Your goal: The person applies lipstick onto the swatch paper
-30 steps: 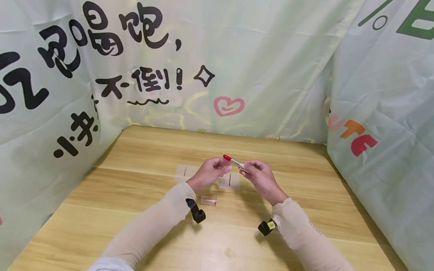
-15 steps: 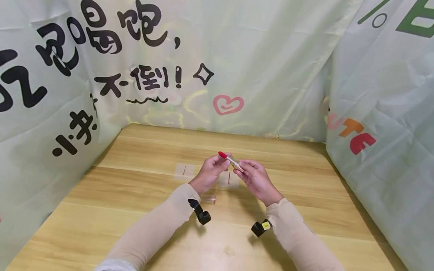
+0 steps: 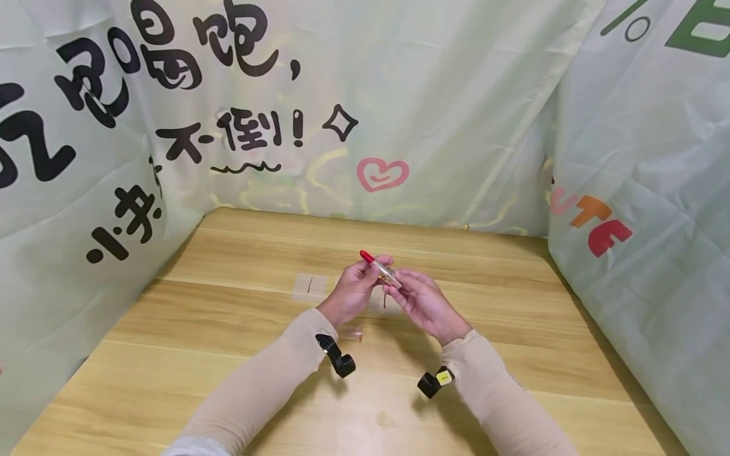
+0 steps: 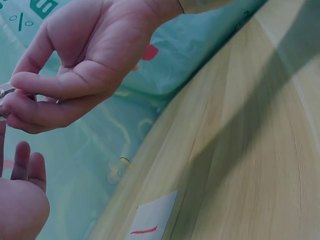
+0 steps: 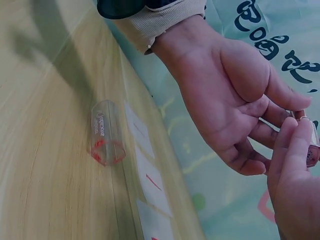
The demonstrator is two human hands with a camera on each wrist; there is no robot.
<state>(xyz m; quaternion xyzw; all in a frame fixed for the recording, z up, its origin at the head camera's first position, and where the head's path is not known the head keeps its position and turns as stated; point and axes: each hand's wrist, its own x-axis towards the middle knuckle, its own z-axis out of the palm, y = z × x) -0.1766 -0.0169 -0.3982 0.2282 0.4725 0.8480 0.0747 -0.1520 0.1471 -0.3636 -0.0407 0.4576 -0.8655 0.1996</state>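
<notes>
A lipstick [image 3: 388, 272] with its red tip out is held in the air over the table, tilted with the tip up and to the left. My left hand [image 3: 349, 292] pinches its silver part between thumb and fingers. At the lower end, my right hand [image 3: 430, 305] grips the base with its fingertips. In the right wrist view, the base end of the lipstick [image 5: 313, 152] shows beside the fingers. A clear cap [image 5: 106, 132] with red marks at its rim lies on the table below the hands, partly covered by my left wrist in the head view.
On the wooden table [image 3: 251, 380], a pale paper square [image 3: 302, 288] with a thin dark stroke lies left of the hands. Another marked paper [image 5: 152, 182] is partly under the hands in the head view. Printed cloth walls [image 3: 456, 114] stand around the table.
The lipstick and my right hand have moved left, toward my left hand. My left thumb and fingers have come onto the lipstick's silver part. The cap has become partly hidden behind my left wrist.
</notes>
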